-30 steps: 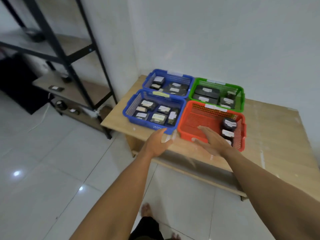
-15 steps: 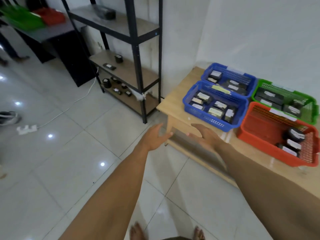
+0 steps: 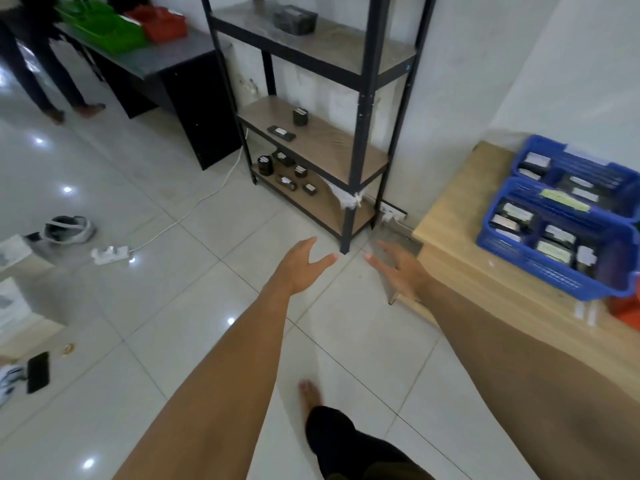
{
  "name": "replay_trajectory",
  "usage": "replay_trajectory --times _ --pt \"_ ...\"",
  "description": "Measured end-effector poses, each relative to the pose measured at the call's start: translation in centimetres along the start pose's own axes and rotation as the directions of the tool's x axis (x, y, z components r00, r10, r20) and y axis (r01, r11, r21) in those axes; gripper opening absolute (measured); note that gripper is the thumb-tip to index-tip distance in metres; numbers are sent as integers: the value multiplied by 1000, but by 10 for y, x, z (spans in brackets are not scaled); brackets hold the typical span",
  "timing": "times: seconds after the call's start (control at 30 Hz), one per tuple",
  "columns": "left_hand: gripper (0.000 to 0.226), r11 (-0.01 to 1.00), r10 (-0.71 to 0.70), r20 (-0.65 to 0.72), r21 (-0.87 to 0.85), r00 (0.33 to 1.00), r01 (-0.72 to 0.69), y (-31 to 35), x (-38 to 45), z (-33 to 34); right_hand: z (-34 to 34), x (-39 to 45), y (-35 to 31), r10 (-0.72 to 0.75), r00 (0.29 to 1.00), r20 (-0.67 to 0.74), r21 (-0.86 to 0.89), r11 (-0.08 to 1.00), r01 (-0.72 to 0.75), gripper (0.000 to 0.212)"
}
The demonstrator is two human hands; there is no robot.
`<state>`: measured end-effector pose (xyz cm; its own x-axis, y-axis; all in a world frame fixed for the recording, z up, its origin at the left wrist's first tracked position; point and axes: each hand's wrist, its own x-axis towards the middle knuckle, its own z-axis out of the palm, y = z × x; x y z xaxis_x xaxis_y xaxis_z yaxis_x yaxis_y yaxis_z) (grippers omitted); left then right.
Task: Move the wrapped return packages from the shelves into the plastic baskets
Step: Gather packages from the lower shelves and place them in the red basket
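White glossy floor tiles (image 3: 180, 306) filled most of the view, with a black metal shelving unit (image 3: 360, 133) standing against the pale wall. Wrapped packages were on three of its levels: one large grey-wrapped package (image 3: 295, 19) on the upper shelf, two small dark packages (image 3: 300, 116) on the middle shelf, and a cluster of small dark packages with white labels (image 3: 287, 169) on the bottom shelf near its far end. To the right stood a light wooden table (image 3: 460, 258). Two blue plastic baskets (image 3: 554, 271) sat on it, one behind the other, both holding labelled dark packages. A corner of an orange basket (image 3: 625, 311) showed at the frame edge beside the nearer blue one.

Both arms reached forward over the floor. Left hand (image 3: 301, 268) was empty, fingers relaxed and thumb spread out to the side. Right hand (image 3: 398, 268) was also empty, fingers straight and loosely spread, just beside the table's near corner, contact unclear. Neither hand touched a package.

A dark bench (image 3: 166, 60) at the far left carried green baskets (image 3: 104, 26) and a red basket (image 3: 162, 22). A white power strip (image 3: 110, 254) with its cord lay on the floor, and a black phone (image 3: 38, 372) lay at the lower left. Another person's legs (image 3: 45, 71) stood at the top left.
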<state>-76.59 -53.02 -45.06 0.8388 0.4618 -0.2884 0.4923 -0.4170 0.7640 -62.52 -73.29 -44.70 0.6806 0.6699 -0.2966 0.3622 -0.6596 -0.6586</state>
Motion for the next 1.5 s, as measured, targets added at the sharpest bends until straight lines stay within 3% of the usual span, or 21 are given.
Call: replay_trajectory --times 0.3,0.53,0.8,0.93,1.23,1.5 --pt "81 998 -66 -6 8 998 66 -94 110 -155 84 157 -111 35 999 -35 157 987 -29 77" --pt "78 998 -48 40 -26 998 49 -155 205 -268 130 263 -189 109 991 -76 279 956 -84 86" --pt "80 998 -58 163 -28 985 64 -243 348 -384 209 400 -266 281 944 -170 392 899 -197 73" --pt "79 1000 -24 269 21 963 19 -280 423 -434 247 463 -307 382 896 -225 480 844 -239 78" --pt "76 996 -23 380 92 925 -14 -331 583 -501 284 600 -348 520 823 -230 542 771 -335 81" --pt "76 991 -37 438 132 898 -24 -367 747 -504 304 757 -327 588 778 -222 604 709 -364 82"
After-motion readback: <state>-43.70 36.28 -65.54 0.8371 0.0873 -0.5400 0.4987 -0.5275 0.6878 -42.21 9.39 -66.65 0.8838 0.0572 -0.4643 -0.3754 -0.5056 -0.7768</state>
